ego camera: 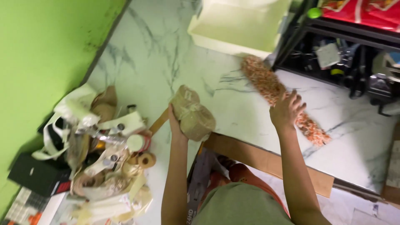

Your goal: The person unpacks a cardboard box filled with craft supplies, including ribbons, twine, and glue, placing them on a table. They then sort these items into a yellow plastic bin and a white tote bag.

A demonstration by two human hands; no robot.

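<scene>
Gripping a tan wrapped package [192, 116], left hand [177, 125] fingers curled; right hand [285, 110] fingers spread wide on orange-white strip [271, 85].

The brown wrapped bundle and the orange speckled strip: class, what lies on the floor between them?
In the head view, only bare white marble floor separates the bundle from the strip.

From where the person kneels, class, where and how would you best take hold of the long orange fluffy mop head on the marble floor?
Probably at the near half of the orange mop head, from above beside the right hand: it lies flat, long and narrow, so fingers can close across its width.
</scene>
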